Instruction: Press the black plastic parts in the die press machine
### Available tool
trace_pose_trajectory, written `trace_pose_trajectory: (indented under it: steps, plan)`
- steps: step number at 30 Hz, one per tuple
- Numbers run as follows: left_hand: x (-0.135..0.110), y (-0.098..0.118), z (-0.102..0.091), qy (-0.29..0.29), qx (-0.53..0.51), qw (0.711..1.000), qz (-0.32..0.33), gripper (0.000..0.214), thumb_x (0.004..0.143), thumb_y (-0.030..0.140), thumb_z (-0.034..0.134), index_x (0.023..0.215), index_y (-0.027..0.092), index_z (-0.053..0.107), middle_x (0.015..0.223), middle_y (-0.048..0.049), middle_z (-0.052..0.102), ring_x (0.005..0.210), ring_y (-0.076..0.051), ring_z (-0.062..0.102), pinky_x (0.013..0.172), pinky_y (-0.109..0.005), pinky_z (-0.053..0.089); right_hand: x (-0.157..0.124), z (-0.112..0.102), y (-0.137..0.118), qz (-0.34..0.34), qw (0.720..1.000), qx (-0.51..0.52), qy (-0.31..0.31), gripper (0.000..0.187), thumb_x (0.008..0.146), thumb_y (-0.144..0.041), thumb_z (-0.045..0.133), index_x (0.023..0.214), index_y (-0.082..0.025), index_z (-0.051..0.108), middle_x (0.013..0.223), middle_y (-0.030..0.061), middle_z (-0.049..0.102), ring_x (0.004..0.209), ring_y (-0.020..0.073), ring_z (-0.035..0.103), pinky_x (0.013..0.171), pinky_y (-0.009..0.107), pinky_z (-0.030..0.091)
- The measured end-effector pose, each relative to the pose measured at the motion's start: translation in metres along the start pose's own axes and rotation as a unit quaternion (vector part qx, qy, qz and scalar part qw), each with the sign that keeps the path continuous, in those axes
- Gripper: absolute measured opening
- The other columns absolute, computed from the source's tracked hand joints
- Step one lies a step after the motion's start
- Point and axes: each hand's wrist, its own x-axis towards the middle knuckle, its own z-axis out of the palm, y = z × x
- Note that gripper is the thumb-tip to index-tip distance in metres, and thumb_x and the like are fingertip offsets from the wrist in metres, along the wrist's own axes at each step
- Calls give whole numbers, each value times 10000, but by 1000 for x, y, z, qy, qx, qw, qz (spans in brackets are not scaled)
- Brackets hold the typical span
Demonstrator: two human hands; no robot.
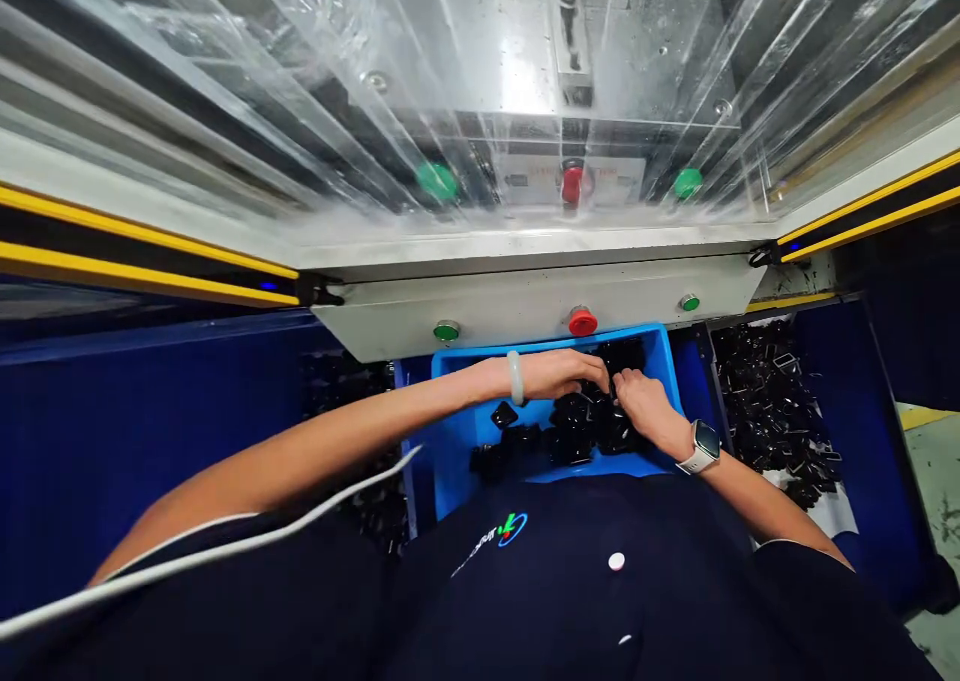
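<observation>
A blue plastic bin sits in front of me, under the edge of a machine, holding several small black parts. My left hand, with a pale bangle on the wrist, reaches over the bin, its fingers curled down onto the black parts. My right hand, with a white smartwatch on the wrist, lies on the pile right beside it, fingers bent into the parts. The fingertips of both hands meet at the middle of the pile. Which single part each hand grips is hidden.
A grey panel above the bin carries a red button between two green buttons. Clear plastic guarding covers the machine. Black parts fill a dark blue bin at right; more lie at left. A white cable crosses my chest.
</observation>
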Motion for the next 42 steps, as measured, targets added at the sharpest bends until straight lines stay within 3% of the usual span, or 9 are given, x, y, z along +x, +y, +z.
trace_pose_trajectory:
  steps: [5,10,13,16,23,27,33,39,42]
  plan:
    - [18,-34,23,-10,154,988,-7,297,848,-42,587,983,179,732,1189,-102,734,1001,-220,684,874,-304,533,-11,-5,6,4,1000,19,3,325,1013,-6,424,1219,-126,646,1199,173,713,1103,262,697,820,307,562]
    - [-2,-15,35,48,184,980,-56,231,1018,110,516,868,163,685,933,-108,720,916,-234,639,831,-337,514,-23,-12,29,7,976,191,106,297,1121,-259,393,1364,-199,552,1289,122,696,1054,227,724,833,315,571]
    - [-21,15,32,156,60,983,-78,195,1076,254,522,1025,176,693,1064,-104,733,1011,-230,649,902,-351,529,-28,-17,47,-22,926,321,197,259,1108,-320,429,1277,-238,608,1279,100,693,1089,238,714,921,363,573]
    - [-33,39,30,272,-116,949,-108,192,1076,313,549,1131,172,667,1193,-112,716,1094,-219,672,968,-358,538,-27,-25,56,-49,897,372,234,277,1079,-312,479,1307,-267,630,1247,83,705,1132,237,697,994,397,559]
    - [-31,58,33,450,-220,855,-139,253,1028,422,628,1049,170,611,923,-34,643,793,-145,636,735,-285,546,-24,-45,42,-32,857,448,251,172,1005,-367,634,1071,-243,734,1049,46,764,906,193,700,740,312,540]
    - [-29,61,34,489,-252,827,-113,295,1028,479,625,1034,190,567,910,-17,609,731,-145,652,681,-306,586,-23,-54,37,-37,840,468,272,175,988,-382,665,1004,-263,793,1075,47,753,920,190,686,737,308,534]
    - [-26,66,25,524,-189,823,-110,367,1042,568,575,1030,202,557,973,-29,548,678,-116,516,561,-261,465,-21,-79,22,-16,762,590,268,240,930,-441,735,1008,-215,746,927,29,741,744,149,667,697,299,565]
    - [-18,85,6,499,-87,854,-117,488,1109,604,315,1118,204,596,1123,-90,544,1030,-216,559,970,-409,510,-13,-116,-10,-93,801,509,299,123,935,-336,739,919,-215,754,903,27,734,794,147,680,679,277,554]
    - [-15,89,-2,485,-39,866,-111,424,1114,560,339,1162,208,571,1153,-102,534,1119,-241,546,1056,-444,483,-4,-124,-14,-105,804,493,315,95,935,-305,732,927,-212,752,906,29,737,816,153,690,715,293,574]
